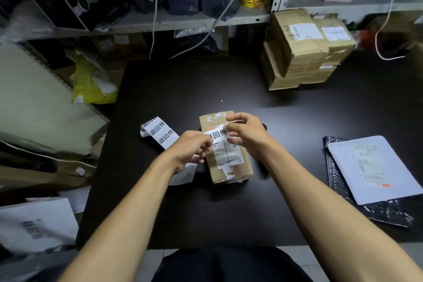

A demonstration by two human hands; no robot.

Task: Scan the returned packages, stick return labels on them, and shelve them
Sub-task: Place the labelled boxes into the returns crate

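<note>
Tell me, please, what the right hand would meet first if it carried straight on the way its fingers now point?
The right hand points left, pinching the return label over the small cardboard box. Going straight on, it would probably meet the left hand first, which holds the label's other end; depth is uncertain.

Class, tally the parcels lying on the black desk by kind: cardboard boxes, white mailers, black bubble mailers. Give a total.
Cardboard boxes: 3, one under the hands and two stacked at the back right
White mailers: 1
Black bubble mailers: 1
Total: 5
</note>
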